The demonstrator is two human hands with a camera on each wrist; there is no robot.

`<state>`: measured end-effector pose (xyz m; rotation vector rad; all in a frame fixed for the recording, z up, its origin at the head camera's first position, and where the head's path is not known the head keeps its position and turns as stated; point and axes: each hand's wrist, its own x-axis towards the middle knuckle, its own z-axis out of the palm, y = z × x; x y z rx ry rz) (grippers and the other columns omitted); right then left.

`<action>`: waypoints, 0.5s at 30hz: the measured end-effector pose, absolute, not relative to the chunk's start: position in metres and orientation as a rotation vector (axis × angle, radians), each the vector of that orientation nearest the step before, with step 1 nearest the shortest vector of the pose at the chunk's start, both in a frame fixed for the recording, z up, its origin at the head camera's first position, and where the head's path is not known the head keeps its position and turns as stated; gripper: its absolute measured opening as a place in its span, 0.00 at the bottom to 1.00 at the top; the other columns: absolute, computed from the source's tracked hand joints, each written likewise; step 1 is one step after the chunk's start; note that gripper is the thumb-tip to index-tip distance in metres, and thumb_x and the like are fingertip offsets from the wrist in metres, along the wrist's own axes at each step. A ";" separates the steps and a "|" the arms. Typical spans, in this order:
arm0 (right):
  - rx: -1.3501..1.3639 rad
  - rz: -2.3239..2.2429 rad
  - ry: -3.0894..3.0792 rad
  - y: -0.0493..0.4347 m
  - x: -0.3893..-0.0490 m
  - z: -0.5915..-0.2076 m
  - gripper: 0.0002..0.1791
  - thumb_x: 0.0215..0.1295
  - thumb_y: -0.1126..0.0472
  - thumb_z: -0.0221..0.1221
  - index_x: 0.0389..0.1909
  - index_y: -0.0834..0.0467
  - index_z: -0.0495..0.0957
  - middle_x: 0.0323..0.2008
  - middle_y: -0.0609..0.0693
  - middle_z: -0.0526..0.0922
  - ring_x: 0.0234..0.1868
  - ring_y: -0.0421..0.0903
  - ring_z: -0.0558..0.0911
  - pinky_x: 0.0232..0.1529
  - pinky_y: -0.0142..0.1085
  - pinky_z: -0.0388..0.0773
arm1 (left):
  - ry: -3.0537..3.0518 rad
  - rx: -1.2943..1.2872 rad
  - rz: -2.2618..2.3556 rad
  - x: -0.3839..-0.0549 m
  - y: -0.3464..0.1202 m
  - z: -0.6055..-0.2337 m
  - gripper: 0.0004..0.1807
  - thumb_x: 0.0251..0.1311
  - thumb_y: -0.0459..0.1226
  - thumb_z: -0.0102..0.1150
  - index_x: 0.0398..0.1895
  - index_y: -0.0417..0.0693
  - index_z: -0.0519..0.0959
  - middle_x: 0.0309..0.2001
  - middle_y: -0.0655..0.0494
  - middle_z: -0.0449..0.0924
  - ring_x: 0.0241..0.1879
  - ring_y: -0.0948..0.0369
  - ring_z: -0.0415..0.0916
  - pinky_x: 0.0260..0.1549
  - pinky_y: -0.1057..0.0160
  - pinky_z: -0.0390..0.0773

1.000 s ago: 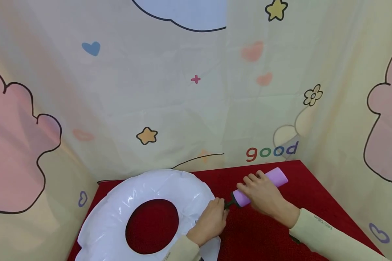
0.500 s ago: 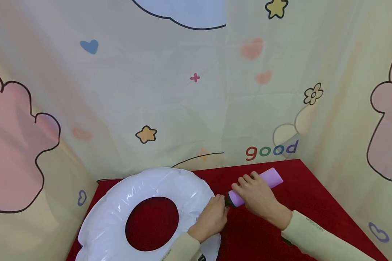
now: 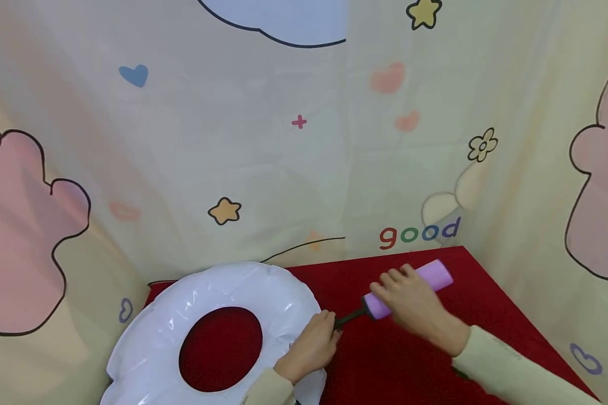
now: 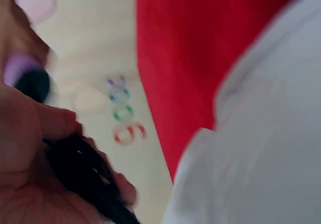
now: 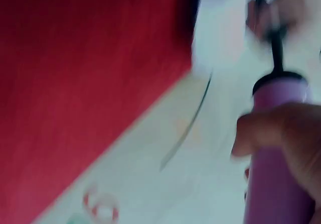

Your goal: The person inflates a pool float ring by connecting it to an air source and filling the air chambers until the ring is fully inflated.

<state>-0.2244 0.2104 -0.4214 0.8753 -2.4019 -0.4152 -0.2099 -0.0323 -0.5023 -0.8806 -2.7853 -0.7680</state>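
A purple hand pump (image 3: 437,274) slants over the table at right of centre in the head view. My right hand (image 3: 410,298) grips its barrel, with fingers and thumb wrapped round it in the right wrist view. A thin black rod (image 3: 352,317) stands out of the barrel's lower left end. At the rod's other end my left hand (image 3: 310,344) holds the black handle (image 4: 83,169), seen in the palm in the left wrist view. A white inflatable swim ring (image 3: 147,337) lies left of the hands, puffed out with some creases. My left forearm hides part of its right side.
A red cloth (image 3: 390,360) covers the table and shows through the ring's hole. Behind and at both sides hangs a pale printed curtain (image 3: 263,152) with stars, hearts and the word "good".
The right hand first brought the pump barrel close to the left hand, covering the rod. Since then it has drawn the barrel away to the right, exposing more rod. The left hand shifted slightly left.
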 end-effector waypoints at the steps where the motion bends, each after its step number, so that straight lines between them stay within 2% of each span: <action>1: 0.902 -0.418 -2.383 0.202 -0.224 -0.427 0.30 0.31 0.56 0.77 0.38 0.52 0.74 0.33 0.51 0.82 0.39 0.50 0.80 0.44 0.47 0.72 | -2.773 -0.893 -0.764 -0.210 -0.028 -0.501 0.05 0.66 0.34 0.54 0.32 0.47 0.71 0.29 0.59 0.71 0.32 0.63 0.70 0.32 0.68 0.71; 5: 0.958 -0.415 -2.327 0.179 -0.224 -0.443 0.28 0.31 0.56 0.77 0.36 0.53 0.73 0.31 0.51 0.81 0.36 0.49 0.79 0.43 0.45 0.72 | -2.751 -0.882 -0.780 -0.209 -0.016 -0.498 0.02 0.66 0.34 0.53 0.36 0.44 0.74 0.31 0.57 0.74 0.34 0.61 0.73 0.33 0.65 0.73; 7: 0.956 -0.417 -2.344 0.180 -0.226 -0.443 0.29 0.30 0.55 0.78 0.36 0.52 0.74 0.32 0.50 0.81 0.37 0.49 0.79 0.43 0.45 0.72 | -2.770 -0.858 -0.789 -0.209 -0.015 -0.499 0.03 0.66 0.35 0.53 0.36 0.45 0.73 0.30 0.58 0.73 0.32 0.62 0.72 0.31 0.66 0.72; 12: 0.941 -0.413 -2.423 0.207 -0.230 -0.426 0.30 0.30 0.55 0.78 0.38 0.51 0.74 0.34 0.49 0.82 0.39 0.49 0.80 0.43 0.46 0.73 | -2.818 -0.825 -0.829 -0.211 -0.024 -0.504 0.06 0.68 0.38 0.53 0.32 0.50 0.70 0.28 0.62 0.68 0.30 0.66 0.65 0.29 0.69 0.67; 15: 0.878 -0.409 -2.433 0.224 -0.232 -0.414 0.30 0.29 0.58 0.77 0.39 0.51 0.75 0.35 0.50 0.82 0.40 0.50 0.81 0.45 0.49 0.73 | -2.829 -0.785 -0.825 -0.210 -0.033 -0.507 0.06 0.67 0.37 0.54 0.31 0.51 0.70 0.29 0.62 0.67 0.31 0.66 0.65 0.30 0.69 0.68</action>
